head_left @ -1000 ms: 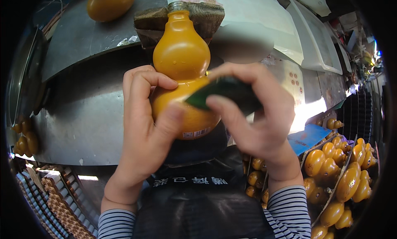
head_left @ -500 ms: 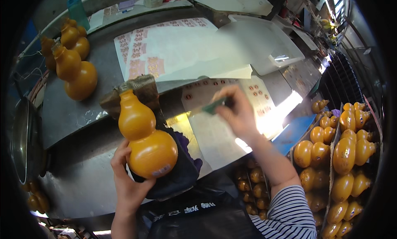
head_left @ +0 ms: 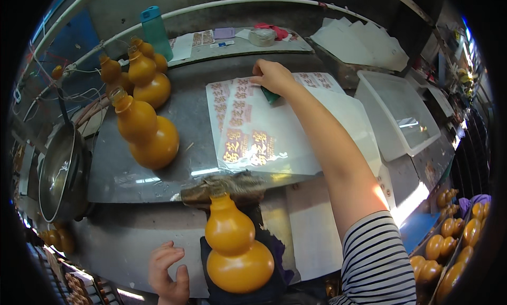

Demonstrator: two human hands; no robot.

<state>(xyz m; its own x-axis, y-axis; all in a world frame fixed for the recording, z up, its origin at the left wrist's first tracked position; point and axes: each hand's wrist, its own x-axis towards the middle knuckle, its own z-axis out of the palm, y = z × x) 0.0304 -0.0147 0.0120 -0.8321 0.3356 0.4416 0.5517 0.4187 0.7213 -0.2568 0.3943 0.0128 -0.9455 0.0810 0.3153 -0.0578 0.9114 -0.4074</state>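
An orange-yellow bottle gourd [head_left: 240, 265] rests on a dark cloth pad right before me, its neck on a brown cloth rest [head_left: 232, 188]. My left hand [head_left: 170, 273] is just left of the gourd, apart from it, with fingers loosely curled and nothing in them. My right hand [head_left: 272, 77] reaches far forward over a white sheet of reddish-gold decals [head_left: 224, 107], its fingertips at the sheet's upper part. A flat green scraper [head_left: 270, 96] shows under that palm, held in the hand; part of it is hidden.
Several similar gourds [head_left: 150, 133] stand at the left of the metal table, near a teal bottle [head_left: 156, 33]. A translucent plastic bin [head_left: 398, 120] is at right. More gourds [head_left: 441, 247] fill crates at lower right. A metal pan [head_left: 63, 170] is at far left.
My right hand has moved forward from the small red-sticker sheet to the decal sheet, keeping the green scraper. My left hand has let go of the gourd. The view has shifted.
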